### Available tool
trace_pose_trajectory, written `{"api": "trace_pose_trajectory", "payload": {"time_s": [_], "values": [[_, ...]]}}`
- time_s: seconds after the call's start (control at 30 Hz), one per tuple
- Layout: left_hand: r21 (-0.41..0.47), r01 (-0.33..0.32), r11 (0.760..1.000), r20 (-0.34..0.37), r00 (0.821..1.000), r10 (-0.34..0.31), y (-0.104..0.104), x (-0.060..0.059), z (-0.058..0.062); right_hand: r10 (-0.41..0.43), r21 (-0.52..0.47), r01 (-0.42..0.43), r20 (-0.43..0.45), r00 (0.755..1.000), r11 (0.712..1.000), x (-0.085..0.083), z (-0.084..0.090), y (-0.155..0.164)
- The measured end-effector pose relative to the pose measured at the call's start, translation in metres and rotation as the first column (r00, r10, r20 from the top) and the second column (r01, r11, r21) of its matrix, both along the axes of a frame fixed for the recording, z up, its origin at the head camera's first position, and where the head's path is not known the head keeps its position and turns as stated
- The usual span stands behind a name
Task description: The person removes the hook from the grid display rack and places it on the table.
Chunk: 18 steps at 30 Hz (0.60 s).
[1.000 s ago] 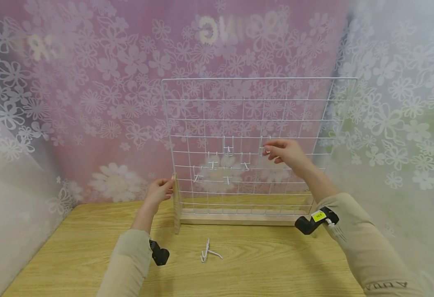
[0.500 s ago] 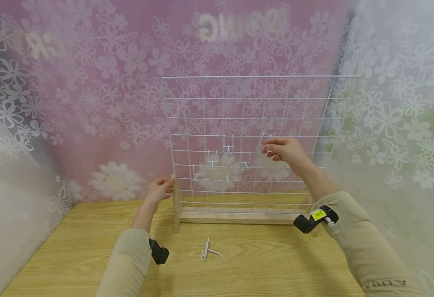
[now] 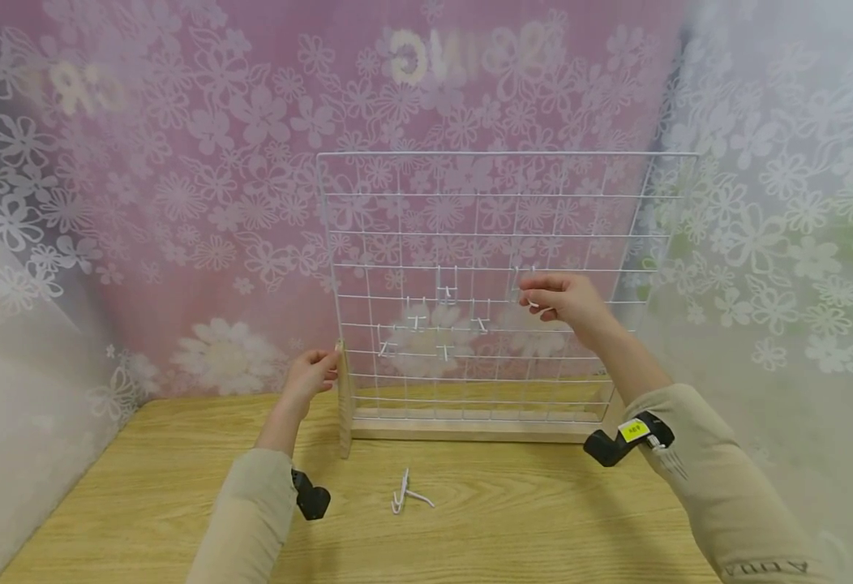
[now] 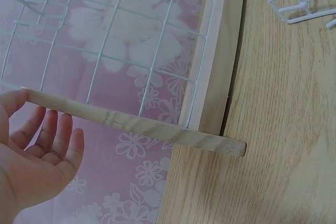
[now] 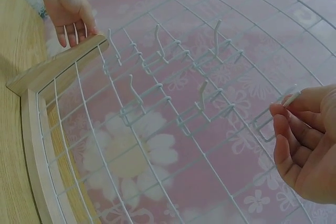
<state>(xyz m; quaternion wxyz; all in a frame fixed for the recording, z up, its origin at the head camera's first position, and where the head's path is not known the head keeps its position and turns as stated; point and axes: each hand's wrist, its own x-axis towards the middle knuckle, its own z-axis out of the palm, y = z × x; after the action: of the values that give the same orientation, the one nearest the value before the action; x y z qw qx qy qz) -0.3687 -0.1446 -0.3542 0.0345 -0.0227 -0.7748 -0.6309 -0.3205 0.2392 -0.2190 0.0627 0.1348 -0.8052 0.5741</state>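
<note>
Change: compared with one second ago, almost nothing moved. The right hand (image 3: 568,300) stays at the same square of the wire grid (image 3: 499,215), only a little lower, and the left hand (image 3: 311,375) keeps its place at the wooden post (image 3: 344,397).
Meaning: in my judgement the hook (image 5: 273,116) is in the middle of being fitted on the wire and is not yet seated, so the work is in a fine adjusting moment.
Right hand fingers: thumb and forefinger are pinched on the tip of the hook, the other fingers are curled loosely below.
Left hand fingers: nearly straight and relaxed. They rest against the top of the post and steady it, without closing around it.
Hook, place: on the right part of the grid, in the middle rows, just beside the five hung hooks (image 5: 184,61).
Hook, look: thin white wire, with a small rectangular loop behind and a short straight prong in front.
Grid: white, upright, standing in a wooden base (image 3: 470,428) on the table (image 3: 142,503).
Spare hooks (image 3: 408,493): lying on the table in front of the base, well apart from both hands.
</note>
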Motion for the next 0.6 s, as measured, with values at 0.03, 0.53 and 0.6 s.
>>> {"api": "trace_pose_trajectory", "payload": {"time_s": [0.03,0.53,0.6], "values": [[0.001,-0.001,1.0,-0.001,1.0,0.001,0.0,0.0,0.0,0.0,0.001,0.0,0.0,1.0,1.0,0.0,-0.001,0.001],[0.002,-0.006,1.0,-0.012,1.0,0.006,0.0,0.0,-0.001,0.077,0.08,-0.076,-0.005,0.997,0.994,0.006,-0.025,0.01],[-0.006,-0.006,1.0,-0.012,1.0,0.006,0.001,0.0,-0.001,0.084,0.082,-0.084,0.005,0.996,0.993,0.007,-0.029,0.011]]}}
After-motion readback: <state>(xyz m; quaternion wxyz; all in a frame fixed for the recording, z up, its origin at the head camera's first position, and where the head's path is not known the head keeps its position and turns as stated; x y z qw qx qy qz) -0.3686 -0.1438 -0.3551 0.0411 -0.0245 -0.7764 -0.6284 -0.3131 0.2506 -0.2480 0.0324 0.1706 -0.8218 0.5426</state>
